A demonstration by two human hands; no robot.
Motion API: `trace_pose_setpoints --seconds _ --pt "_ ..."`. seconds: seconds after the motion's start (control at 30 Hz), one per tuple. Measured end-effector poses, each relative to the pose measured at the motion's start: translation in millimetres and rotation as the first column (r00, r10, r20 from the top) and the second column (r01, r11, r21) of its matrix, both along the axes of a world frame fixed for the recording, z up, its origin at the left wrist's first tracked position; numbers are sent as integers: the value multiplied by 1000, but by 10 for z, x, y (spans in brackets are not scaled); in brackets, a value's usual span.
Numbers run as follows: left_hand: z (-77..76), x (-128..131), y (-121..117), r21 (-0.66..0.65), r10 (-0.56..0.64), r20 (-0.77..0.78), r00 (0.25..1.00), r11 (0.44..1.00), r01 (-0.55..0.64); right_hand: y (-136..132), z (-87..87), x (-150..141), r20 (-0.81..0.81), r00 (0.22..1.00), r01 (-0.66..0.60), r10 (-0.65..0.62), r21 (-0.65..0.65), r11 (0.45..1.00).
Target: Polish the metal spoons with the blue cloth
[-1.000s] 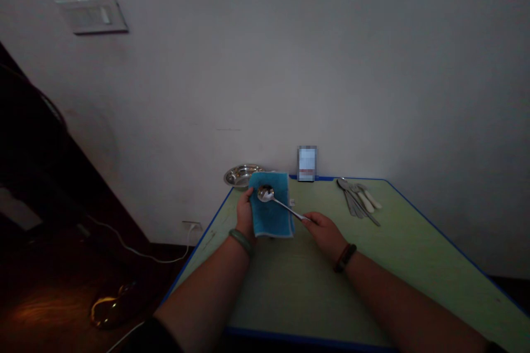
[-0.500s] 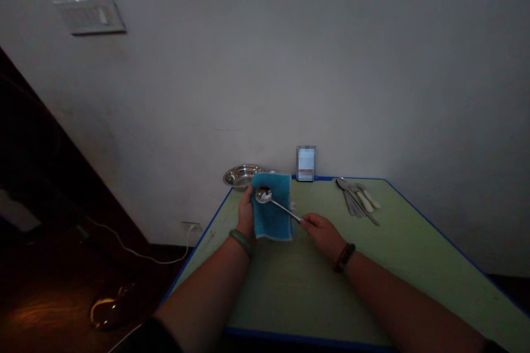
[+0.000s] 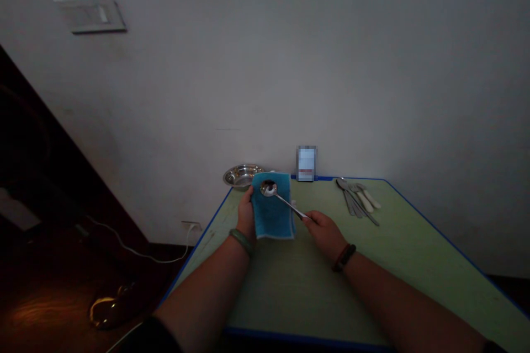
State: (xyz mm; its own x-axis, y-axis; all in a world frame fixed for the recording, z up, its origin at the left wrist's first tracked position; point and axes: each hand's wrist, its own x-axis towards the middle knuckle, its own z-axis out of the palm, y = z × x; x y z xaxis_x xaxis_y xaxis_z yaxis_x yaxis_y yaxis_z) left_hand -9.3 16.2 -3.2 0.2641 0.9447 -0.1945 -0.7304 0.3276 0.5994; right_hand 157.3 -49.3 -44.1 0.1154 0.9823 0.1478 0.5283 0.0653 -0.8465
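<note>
My left hand [image 3: 245, 214] holds up a blue cloth [image 3: 273, 218] by its left side, thumb in front and the other fingers hidden behind it. A long-handled metal spoon [image 3: 269, 188] lies across the front of the cloth, its bowl over the cloth's upper part. Whether the bowl touches the fabric I cannot tell. The end of the spoon's handle is pinched in my right hand [image 3: 325, 231], just right of the cloth. Above the green table [image 3: 306, 298] both hands stay raised.
Several spoons and forks [image 3: 358, 201] lie together at the back right of the table. A metal bowl [image 3: 238, 176] stands at the back left corner, partly behind the cloth. A phone [image 3: 306, 164] leans upright against the wall. A white cable [image 3: 153, 259] runs to a wall socket.
The spoon and my right hand have shifted slightly, the spoon's bowl moving a little right and up over the cloth. My left hand stays almost still with the cloth.
</note>
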Motion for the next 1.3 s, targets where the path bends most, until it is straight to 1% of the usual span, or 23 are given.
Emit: trace_pose_setpoints --seconds 0.17,0.27,0.4,0.6,0.83,1.03,1.2,1.3 --pt "-14 -22 22 14 17 19 1000 1000 -17 -8 25 4 15 999 -37 38 -46 998" --pt "-43 -27 45 8 39 29 999 999 -39 -17 31 3 27 997 -77 79 -46 996" --pt "-73 -27 52 32 0 50 999 999 -2 -25 25 -2 14 994 -104 105 -40 994" --pt "-59 0 26 46 -34 58 998 998 32 -26 12 -20 -5 995 -96 96 -46 994" --pt "-21 41 -7 26 -32 45 998 999 31 -26 19 -31 10 1000 -27 27 -42 999" --pt "-33 25 1 32 -40 27 999 999 39 -18 13 -21 3 1000 -24 24 -11 1000" --pt "-49 -5 36 27 16 45 999 999 -18 -28 13 -7 7 1000 -17 17 -39 999" --pt "-66 -16 54 49 21 63 998 999 -24 -38 26 1 15 999 -35 35 -49 998"
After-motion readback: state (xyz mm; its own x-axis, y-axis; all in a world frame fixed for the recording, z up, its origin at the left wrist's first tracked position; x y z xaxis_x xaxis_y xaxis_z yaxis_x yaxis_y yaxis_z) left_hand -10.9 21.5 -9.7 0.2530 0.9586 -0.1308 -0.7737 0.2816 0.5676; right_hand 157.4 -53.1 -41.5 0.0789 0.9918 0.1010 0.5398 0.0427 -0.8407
